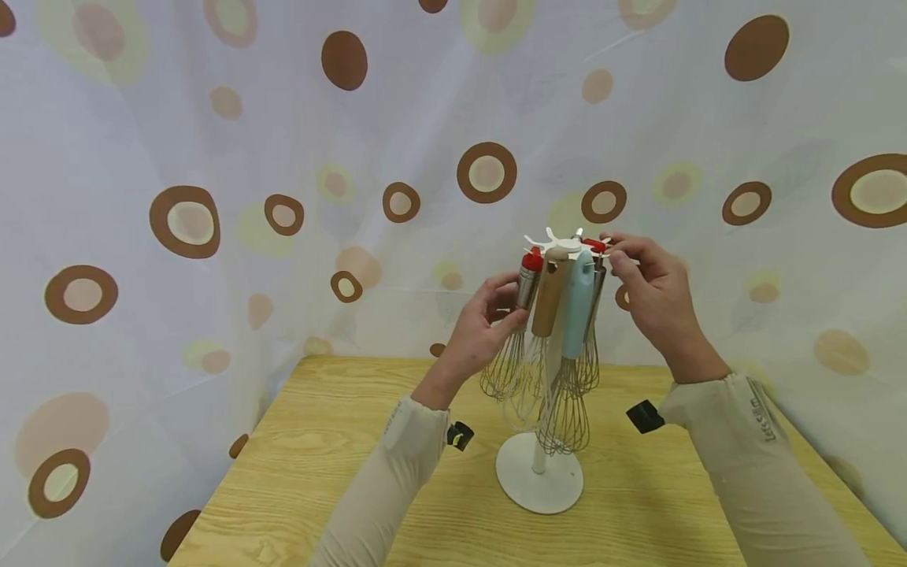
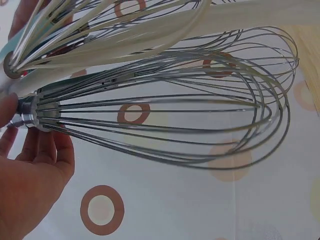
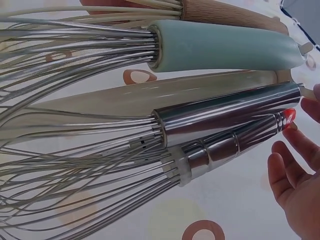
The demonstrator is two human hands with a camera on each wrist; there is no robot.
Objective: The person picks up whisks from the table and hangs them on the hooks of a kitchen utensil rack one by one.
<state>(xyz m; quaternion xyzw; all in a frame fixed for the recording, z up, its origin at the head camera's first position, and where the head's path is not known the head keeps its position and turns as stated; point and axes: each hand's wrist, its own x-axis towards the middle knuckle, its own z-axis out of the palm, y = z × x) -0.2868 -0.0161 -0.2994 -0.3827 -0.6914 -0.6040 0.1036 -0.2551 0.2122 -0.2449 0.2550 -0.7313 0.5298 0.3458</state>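
A white rotating utensil stand (image 1: 538, 502) carries several whisks hung by their handles. At its left side my left hand (image 1: 476, 335) grips the metal handle of a red-tipped whisk (image 1: 526, 285); its wire loops (image 2: 165, 112) hang below the fingers. My right hand (image 1: 655, 295) is at the stand's top right, thumb and index finger on the hook ends, by the red tip of another metal whisk (image 3: 220, 152). Between the hands hang a wooden-handled whisk (image 1: 549, 299) and a light blue-handled whisk (image 1: 577, 311). Beside the latter is a plain metal-handled whisk (image 3: 235, 112).
The stand's round base rests on a wood-grain table (image 1: 340, 472). Behind it hangs a pale curtain (image 1: 425, 102) with brown and yellow circles. Black straps (image 1: 645, 416) show at both sleeve cuffs.
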